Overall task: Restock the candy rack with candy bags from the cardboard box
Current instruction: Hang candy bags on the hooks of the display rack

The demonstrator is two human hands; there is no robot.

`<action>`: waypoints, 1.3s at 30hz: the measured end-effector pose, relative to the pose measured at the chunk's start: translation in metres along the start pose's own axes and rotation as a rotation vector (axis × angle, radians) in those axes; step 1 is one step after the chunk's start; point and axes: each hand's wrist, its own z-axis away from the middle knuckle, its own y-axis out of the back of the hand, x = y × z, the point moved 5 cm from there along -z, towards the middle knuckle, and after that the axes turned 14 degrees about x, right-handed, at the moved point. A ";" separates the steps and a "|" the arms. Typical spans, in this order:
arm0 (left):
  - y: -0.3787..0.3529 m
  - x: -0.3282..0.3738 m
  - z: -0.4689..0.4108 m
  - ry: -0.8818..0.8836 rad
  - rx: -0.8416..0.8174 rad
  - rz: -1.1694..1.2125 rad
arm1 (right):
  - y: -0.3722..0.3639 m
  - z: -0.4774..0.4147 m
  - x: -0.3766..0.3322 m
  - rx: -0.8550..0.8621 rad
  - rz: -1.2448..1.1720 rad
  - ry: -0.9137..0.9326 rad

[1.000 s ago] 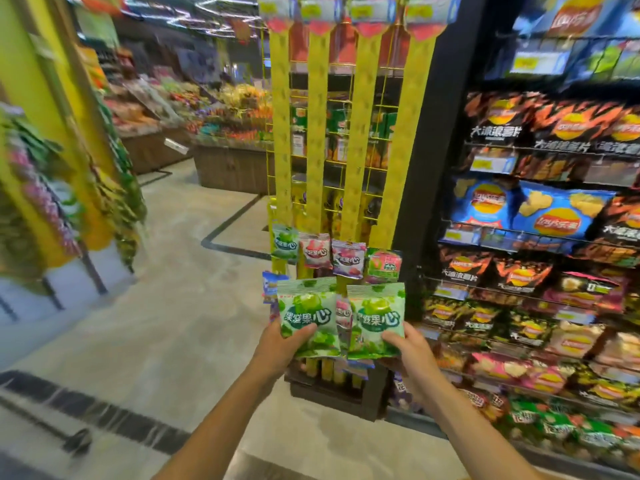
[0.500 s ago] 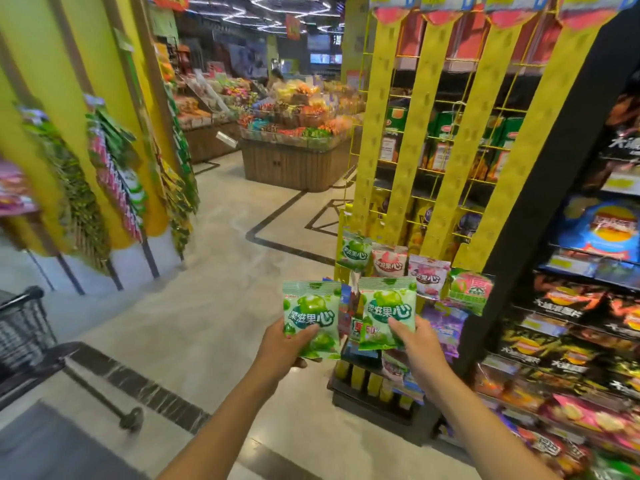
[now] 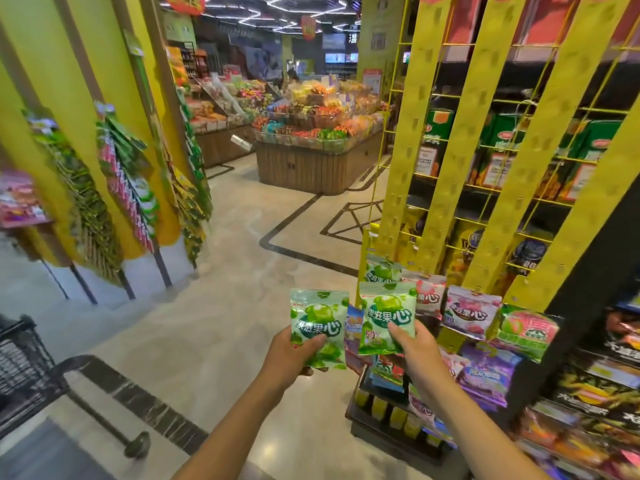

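Beside candy rack (image 3: 408, 168), polished beige floor (image 3: 214, 323)

We've got two arms in view: left hand (image 3: 294, 355) and right hand (image 3: 415, 351), both bare, fingers to near frame edge. The left forearm (image 3: 235, 420) and right forearm (image 3: 485, 427) are slim, bare along their whole visible length, wrists narrow. Nails and fine marks too blurred for us to call.

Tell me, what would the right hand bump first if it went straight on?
Probably the hanging green bag on the candy rack, just behind the held bag in the right hand. Depth is unclear.
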 end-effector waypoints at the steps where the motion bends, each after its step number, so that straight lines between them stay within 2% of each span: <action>1: -0.005 0.003 -0.010 -0.008 -0.006 -0.010 | -0.003 -0.009 -0.001 0.003 -0.004 0.003; 14: -0.059 0.016 -0.114 -0.026 -0.007 -0.010 | -0.029 -0.105 -0.018 0.042 -0.017 0.026; 26: -0.084 0.016 -0.159 0.009 -0.023 0.036 | -0.041 -0.155 -0.041 0.131 -0.042 0.107; 31: -0.086 0.013 -0.173 0.018 -0.047 0.035 | -0.047 -0.171 -0.031 0.197 -0.027 0.079; 39: -0.085 0.009 -0.183 0.025 -0.043 0.029 | -0.054 -0.174 -0.020 0.210 0.034 0.086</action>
